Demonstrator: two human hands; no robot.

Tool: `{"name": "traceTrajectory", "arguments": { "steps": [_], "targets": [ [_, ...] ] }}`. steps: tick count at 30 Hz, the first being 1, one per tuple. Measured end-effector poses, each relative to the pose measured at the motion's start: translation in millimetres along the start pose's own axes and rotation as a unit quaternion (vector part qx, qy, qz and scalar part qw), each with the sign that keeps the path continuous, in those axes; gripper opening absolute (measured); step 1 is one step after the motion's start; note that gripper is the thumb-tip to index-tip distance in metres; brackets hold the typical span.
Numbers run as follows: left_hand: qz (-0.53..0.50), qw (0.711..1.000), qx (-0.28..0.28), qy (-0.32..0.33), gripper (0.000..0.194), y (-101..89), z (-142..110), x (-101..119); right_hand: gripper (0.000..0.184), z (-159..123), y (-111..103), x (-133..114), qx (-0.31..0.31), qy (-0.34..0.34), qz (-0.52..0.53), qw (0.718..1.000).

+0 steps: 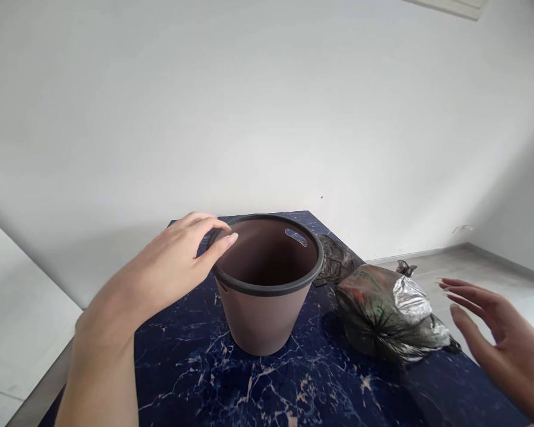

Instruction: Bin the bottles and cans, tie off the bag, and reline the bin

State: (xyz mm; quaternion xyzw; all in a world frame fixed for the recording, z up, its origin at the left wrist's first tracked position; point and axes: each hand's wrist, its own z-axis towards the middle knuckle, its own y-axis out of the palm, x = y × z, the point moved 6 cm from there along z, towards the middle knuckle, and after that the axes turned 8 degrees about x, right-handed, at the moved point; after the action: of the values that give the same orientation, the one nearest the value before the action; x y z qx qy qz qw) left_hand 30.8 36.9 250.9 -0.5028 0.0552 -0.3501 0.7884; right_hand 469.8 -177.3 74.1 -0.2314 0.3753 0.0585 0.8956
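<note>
A brown waste bin (262, 317) with a dark grey rim stands upright on the table, and the visible part of its inside holds nothing. My left hand (180, 255) is at the left side of the rim, thumb and fingers apart; whether it touches the rim I cannot tell. To the right of the bin lies a filled black plastic garbage bag (378, 314), see-through in places, with reddish and silvery contents. Just right of that bag hangs my right hand (493, 332), open and apart from it, fingers stretched out.
The dark blue marble-patterned table (249, 394) reaches back to a white wall (258, 107). Crumpled black plastic (336, 261) lies behind the bin's right side. Beyond the table's right edge shows a light floor (440, 273). A white panel (22, 320) stands at the left.
</note>
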Motion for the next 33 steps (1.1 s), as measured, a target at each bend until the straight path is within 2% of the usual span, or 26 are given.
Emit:
{"name": "traceTrajectory", "arguments": {
  "steps": [2, 4, 6, 8, 12, 14, 17, 22, 29, 33],
  "targets": [
    [-0.013, 0.999, 0.024, 0.037, 0.045, -7.2, -2.8, 11.0, 0.027, -18.7, 9.9, -38.6, 0.000, -0.114, -0.024, 0.993],
    [-0.030, 0.996, 0.035, 0.078, 0.040, -13.0, -6.9, 24.5, 0.025, -44.3, 25.7, -80.6, -0.034, -0.244, 0.008, 0.969],
    [-0.046, 0.993, 0.030, 0.108, 0.036, -15.2, -11.8, 37.2, 0.035, -74.0, 46.4, -118.3, -0.105, -0.359, 0.068, 0.925],
    [-0.058, 0.990, 0.002, 0.126, 0.036, -11.8, -16.9, 47.9, 0.038, -97.6, 72.4, -142.4, -0.193, -0.394, 0.102, 0.893],
    [-0.075, 0.984, -0.073, 0.146, 0.039, 4.5, -25.7, 63.5, 0.033, -122.4, 123.0, -165.0, -0.299, -0.373, 0.185, 0.858],
    [-0.078, 0.980, -0.096, 0.154, 0.034, 12.3, -27.9, 67.9, 0.029, -125.6, 144.0, -166.6, -0.318, -0.350, 0.221, 0.853],
    [-0.076, 0.979, -0.102, 0.162, 0.027, 19.4, -27.3, 69.7, 0.025, -125.5, 165.7, -163.0, -0.324, -0.324, 0.249, 0.853],
    [-0.064, 0.981, -0.085, 0.163, 0.015, 24.7, -21.2, 64.8, 0.025, -124.8, 184.0, -158.0, -0.335, -0.298, 0.273, 0.851],
    [-0.043, 0.988, -0.071, 0.129, 0.016, 30.1, -8.1, 59.4, 0.027, -128.1, 208.9, -151.4, -0.357, -0.273, 0.272, 0.851],
    [-0.045, 0.990, -0.082, 0.110, 0.019, 35.7, -3.3, 58.2, 0.027, -130.3, 214.2, -143.7, -0.388, -0.237, 0.259, 0.852]
  ]
}}
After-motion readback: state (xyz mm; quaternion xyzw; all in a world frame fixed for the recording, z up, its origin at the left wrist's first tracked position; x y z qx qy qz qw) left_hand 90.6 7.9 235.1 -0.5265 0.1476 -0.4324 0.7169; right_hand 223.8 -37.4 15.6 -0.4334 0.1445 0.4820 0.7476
